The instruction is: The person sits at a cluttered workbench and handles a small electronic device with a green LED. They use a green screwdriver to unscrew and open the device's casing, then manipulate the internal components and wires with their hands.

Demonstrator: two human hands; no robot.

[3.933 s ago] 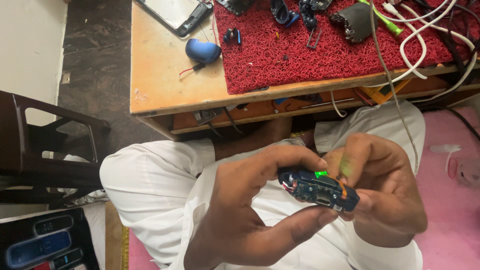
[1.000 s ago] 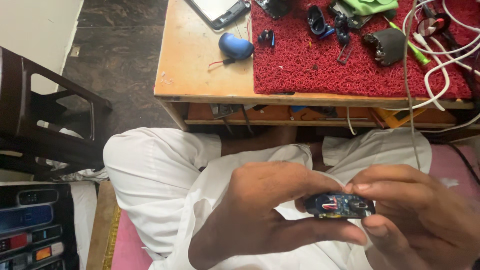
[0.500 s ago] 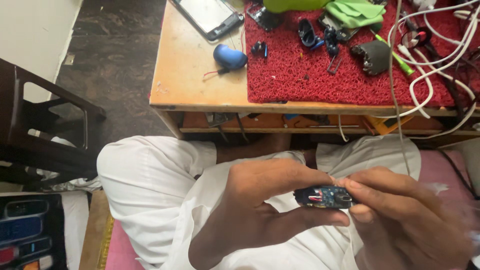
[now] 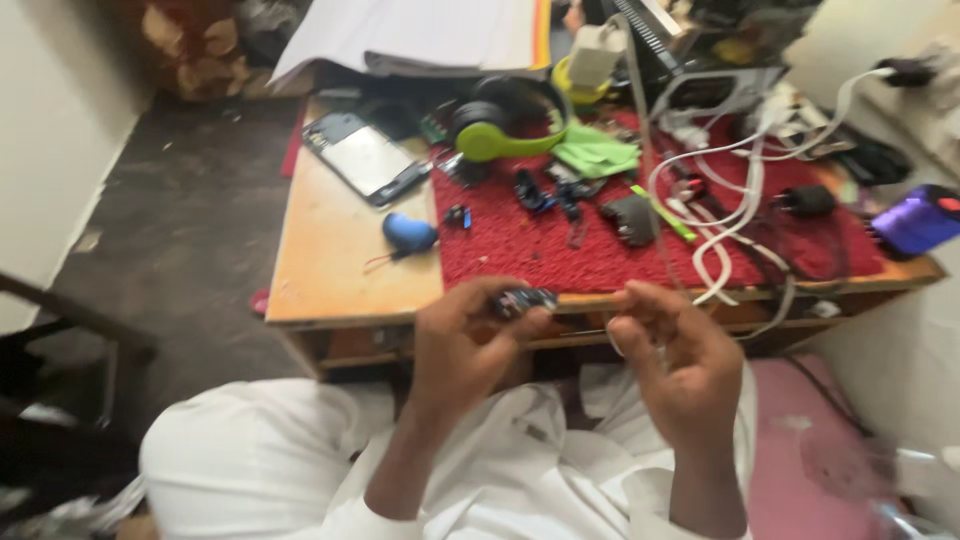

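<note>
small dark-blue circuit board [image 4: 523,299]: long axis lies left-right, over the wooden bench [image 4: 340,270] front edge | left hand [image 4: 465,345]: we see its grip pinching the board | right hand [image 4: 680,365]: just right, apart, fingers curled, holding nothing we can tell

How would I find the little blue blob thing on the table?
Start at the red mat covering most of the wooden table. Look just off its left edge, on bare wood: the blue blob sits there, rounded and smooth, below the opened phone.

wooden table [image 4: 330,270], dark floor [image 4: 190,190], pale wall [image 4: 50,130]
</note>
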